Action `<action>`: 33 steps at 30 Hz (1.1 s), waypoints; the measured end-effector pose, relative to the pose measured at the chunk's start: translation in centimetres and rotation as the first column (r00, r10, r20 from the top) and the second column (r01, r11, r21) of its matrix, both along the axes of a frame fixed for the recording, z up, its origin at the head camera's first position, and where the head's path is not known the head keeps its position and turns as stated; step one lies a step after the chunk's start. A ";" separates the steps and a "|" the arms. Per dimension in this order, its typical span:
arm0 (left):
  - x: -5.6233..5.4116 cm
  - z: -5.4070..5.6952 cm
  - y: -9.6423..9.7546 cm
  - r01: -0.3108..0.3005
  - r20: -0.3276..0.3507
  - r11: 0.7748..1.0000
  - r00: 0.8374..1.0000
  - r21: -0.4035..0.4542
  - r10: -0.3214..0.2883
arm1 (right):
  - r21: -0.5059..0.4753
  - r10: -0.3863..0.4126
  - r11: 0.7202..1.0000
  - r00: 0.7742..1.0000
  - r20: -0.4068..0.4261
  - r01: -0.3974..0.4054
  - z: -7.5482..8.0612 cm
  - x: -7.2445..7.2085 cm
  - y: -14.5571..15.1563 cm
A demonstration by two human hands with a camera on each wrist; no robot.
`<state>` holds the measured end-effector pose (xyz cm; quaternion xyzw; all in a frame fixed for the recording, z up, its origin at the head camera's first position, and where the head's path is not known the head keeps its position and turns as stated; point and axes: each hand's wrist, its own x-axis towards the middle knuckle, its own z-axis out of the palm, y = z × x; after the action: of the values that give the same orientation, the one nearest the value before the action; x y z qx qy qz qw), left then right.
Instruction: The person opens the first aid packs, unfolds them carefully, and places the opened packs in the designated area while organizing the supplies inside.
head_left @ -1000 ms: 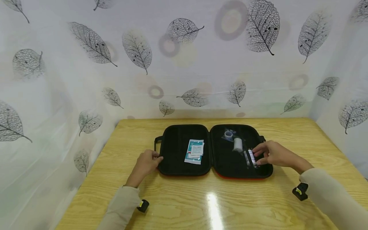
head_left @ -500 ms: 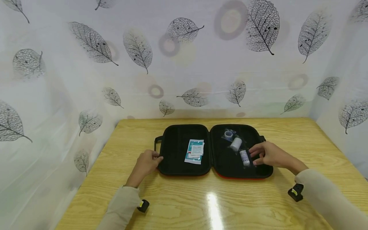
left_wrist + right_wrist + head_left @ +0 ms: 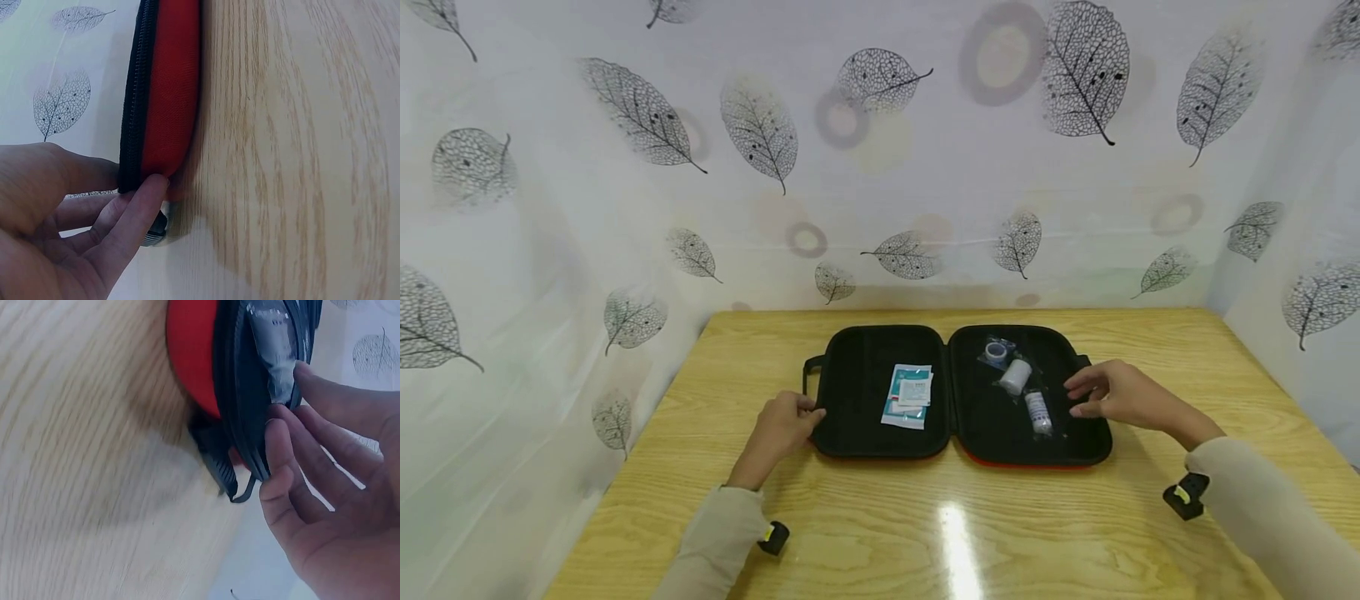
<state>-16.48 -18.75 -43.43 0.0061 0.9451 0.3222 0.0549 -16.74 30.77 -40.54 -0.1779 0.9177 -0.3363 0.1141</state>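
A zipped case (image 3: 850, 442), black inside and red outside, lies spread flat on the table. My left hand (image 3: 784, 425) pinches its left rim near the front corner; in the left wrist view the fingers and thumb close round the black zipper edge (image 3: 132, 125) and red shell (image 3: 172, 81). Over the case's right half hovers my right hand (image 3: 1123, 396), fingers loosely bent and apart, nothing between them. To its left lies a clear-wrapped white roll with blue print (image 3: 1039, 412). Behind that are a plain white roll (image 3: 1016, 377) and a bagged tape roll (image 3: 996, 352).
Teal-and-white flat packets (image 3: 906, 396) lie in the case's left half, a smaller white one (image 3: 915, 392) on top. A black handle (image 3: 811, 367) sticks out at the left. Wooden table (image 3: 865, 533) surrounds the case; a leaf-printed curtain (image 3: 880, 183) hangs behind.
The printed white roll has shifted left, away from my right fingers, and the plain roll has tilted. My right hand has since drawn back to the right. My left hand stays put.
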 end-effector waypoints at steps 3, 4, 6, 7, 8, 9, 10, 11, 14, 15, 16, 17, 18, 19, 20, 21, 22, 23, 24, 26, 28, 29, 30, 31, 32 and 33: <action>0.0 0.1 0.0 -0.002 -0.001 1.000 1.000 0.002 0.002 | 0.022 -0.042 0.999 0.999 -0.029 0.043 0.1 0.0 0.7; 0.1 0.1 0.0 -0.003 -0.001 1.000 1.000 0.004 0.003 | 0.028 -0.055 0.998 0.998 -0.039 0.057 0.0 -0.1 1.0; 0.1 0.2 0.0 -0.003 0.000 1.000 1.000 0.009 0.003 | 0.049 -0.087 0.995 0.994 -0.065 0.091 -0.1 -0.1 1.4; 0.1 0.3 0.1 -0.003 0.000 1.000 1.000 0.011 0.003 | 0.057 -0.104 0.993 0.992 -0.074 0.108 -0.1 -0.1 1.6; 0.1 0.3 0.1 -0.003 -0.001 1.000 1.000 0.011 0.003 | 0.063 -0.119 0.990 0.989 -0.083 0.124 -0.2 0.0 1.8; 0.2 0.3 0.1 -0.002 -0.002 1.000 1.000 0.013 0.002 | 0.066 -0.133 0.988 0.987 -0.087 0.139 -0.3 0.0 2.0; 0.2 0.3 0.1 -0.001 -0.002 1.000 1.000 0.016 0.002 | 0.064 -0.146 0.986 0.986 -0.082 0.152 -0.3 0.0 2.2; 0.2 0.3 0.1 -0.002 -0.002 1.000 1.000 0.020 0.002 | 0.061 -0.162 0.984 0.984 -0.069 0.167 -0.4 0.1 2.3; 0.2 0.2 0.1 0.000 -0.009 1.000 1.000 0.028 0.000 | 0.039 -0.199 0.979 0.980 -0.014 0.199 -0.6 0.3 2.5; 0.2 0.2 0.1 0.002 -0.013 1.000 1.000 0.031 -0.001 | 0.034 -0.209 0.977 0.978 0.006 0.209 -0.6 0.3 2.6; 0.2 0.2 0.1 0.003 -0.018 0.999 1.000 0.032 -0.002 | 0.029 -0.218 0.976 0.976 0.022 0.217 -0.7 0.3 2.6; 0.2 0.2 0.0 0.005 -0.027 1.000 1.000 0.029 -0.004 | 0.024 -0.226 0.974 0.973 0.037 0.226 -0.8 0.4 2.6; 0.2 0.3 0.0 0.007 -0.037 1.000 0.999 0.027 -0.006 | 0.017 -0.234 0.972 0.971 0.050 0.234 -0.9 0.4 2.6; 0.2 0.3 0.0 0.008 -0.045 1.000 0.999 0.025 -0.007 | 0.008 -0.241 0.971 0.969 0.063 0.241 -1.0 0.4 2.6; 0.2 0.5 0.0 0.008 -0.053 1.000 0.999 0.023 -0.007 | 0.001 -0.247 0.969 0.966 0.073 0.248 -1.0 0.5 2.6; 0.2 0.6 -0.1 0.014 -0.067 1.000 0.998 0.013 -0.013 | -0.006 -0.253 0.967 0.964 0.084 0.254 -1.1 0.5 2.6; 0.2 0.6 -0.1 0.012 -0.079 1.000 0.997 0.002 -0.012 | -0.012 -0.258 0.965 0.962 0.093 0.260 -1.2 0.5 2.5; 0.2 0.8 -0.1 0.013 -0.086 1.000 0.996 -0.002 -0.013 | -0.017 -0.263 0.964 0.959 0.101 0.266 -1.3 0.5 2.5; 0.2 1.0 -0.1 0.012 -0.089 1.000 0.996 -0.004 -0.012 | -0.019 -0.269 0.962 0.957 0.106 0.272 -1.4 0.5 2.5; 0.1 1.3 -0.1 0.012 -0.093 1.000 0.996 -0.010 -0.012 | -0.016 -0.276 0.960 0.955 0.108 0.280 -1.5 0.5 2.5; 0.1 1.7 0.0 0.000 -0.092 1.000 0.996 -0.004 0.000 | -0.021 -0.280 0.959 0.952 0.123 0.284 -1.6 0.6 2.5; 0.1 1.9 0.1 -0.001 -0.091 1.000 0.996 0.007 0.002 | -0.024 -0.280 0.958 0.951 0.134 0.285 -1.6 0.6 2.5; 0.0 2.1 0.2 -0.005 -0.095 1.000 0.995 0.011 0.006 | -0.029 -0.279 0.958 0.949 0.147 0.286 -1.6 0.6 2.5; 0.0 2.3 0.3 -0.004 -0.098 1.000 0.995 0.019 0.006 | -0.036 -0.277 0.958 0.948 0.160 0.286 -1.7 0.6 2.5; -0.1 2.5 0.5 -0.005 -0.101 1.000 0.995 0.030 0.008 | -0.043 -0.274 0.957 0.946 0.174 0.286 -1.7 0.7 2.5; -0.2 2.7 0.7 -0.002 -0.104 0.999 0.995 0.041 0.006 | -0.048 -0.273 0.957 0.944 0.186 0.287 -1.7 0.7 2.5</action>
<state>-16.68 -18.06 -40.77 0.0224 0.9398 0.3410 0.0046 -16.06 33.24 -42.27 -0.0192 0.9066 -0.3977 0.1399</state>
